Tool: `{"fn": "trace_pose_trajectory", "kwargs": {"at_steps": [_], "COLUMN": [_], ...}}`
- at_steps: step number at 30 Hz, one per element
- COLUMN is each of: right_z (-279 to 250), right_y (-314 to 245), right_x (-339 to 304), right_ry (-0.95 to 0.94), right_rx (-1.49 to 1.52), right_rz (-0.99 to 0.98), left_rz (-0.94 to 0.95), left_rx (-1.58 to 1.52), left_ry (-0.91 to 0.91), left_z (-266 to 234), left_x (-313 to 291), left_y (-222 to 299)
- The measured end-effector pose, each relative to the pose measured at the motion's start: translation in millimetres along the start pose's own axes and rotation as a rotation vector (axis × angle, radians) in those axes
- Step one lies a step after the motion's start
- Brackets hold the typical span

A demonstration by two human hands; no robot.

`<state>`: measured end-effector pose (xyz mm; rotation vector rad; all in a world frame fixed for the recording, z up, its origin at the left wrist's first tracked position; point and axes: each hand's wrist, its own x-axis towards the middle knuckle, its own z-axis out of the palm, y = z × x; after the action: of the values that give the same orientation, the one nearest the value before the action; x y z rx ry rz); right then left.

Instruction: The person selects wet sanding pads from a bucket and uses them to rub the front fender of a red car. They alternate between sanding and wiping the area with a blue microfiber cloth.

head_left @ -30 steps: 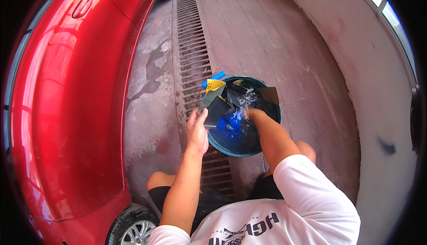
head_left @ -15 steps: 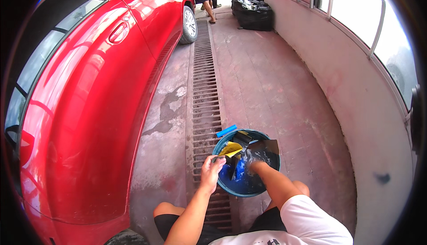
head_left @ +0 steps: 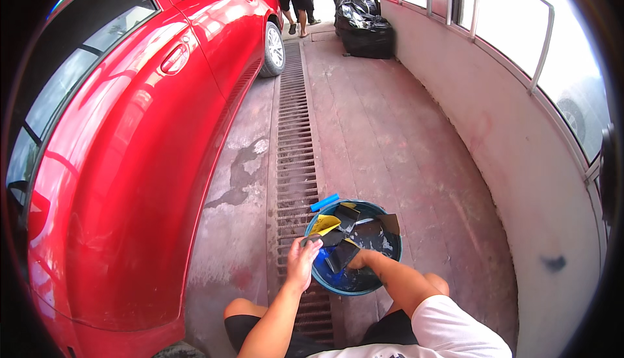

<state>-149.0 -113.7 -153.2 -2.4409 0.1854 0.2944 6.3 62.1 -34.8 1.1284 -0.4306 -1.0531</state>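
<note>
The left hand holds a dark sheet, the right hand inside a bucket.

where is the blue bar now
In the head view, the blue bar is at the far left rim of the bucket, beyond the left hand.

Arms forward, left fingers bent

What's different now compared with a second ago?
The view has tilted up, bringing black bags into sight. Inside the bucket, the right hand has shifted toward the near side, beside a dark sheet; its grip is unclear. The left hand still holds sheets at the left rim, and the blue cylinder stays at the far-left rim.
</note>
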Motion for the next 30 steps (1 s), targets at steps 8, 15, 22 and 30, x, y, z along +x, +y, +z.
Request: {"fn": "trace_pose_trajectory", "kwargs": {"at_steps": [8,15,22,30], "right_z": [-121.5,-133.9,-46.1,-77.7], "right_y": [-86.1,-77.8,-60.5,-105.6], "right_x": [-43.3,-85.1,-64.5,-74.3], "right_ry": [-0.247,0.642,0.912,0.741], "right_rx": [-0.263,0.405,0.867,1.692], "right_rz": [0.394,0.421,0.347,0.291], "left_rz": [0.024,0.032,0.063,0.281], "left_rx": [-0.055,-0.083,0.111,0.691], "left_ry": [0.053,0.118,0.182,0.278], "left_z": [-2.1,-1.8,1.2,42.0], "left_x": [-1.7,-7.3,5.0,0.8], "left_y": [-3.4,-0.3,-0.6,9.7]}}
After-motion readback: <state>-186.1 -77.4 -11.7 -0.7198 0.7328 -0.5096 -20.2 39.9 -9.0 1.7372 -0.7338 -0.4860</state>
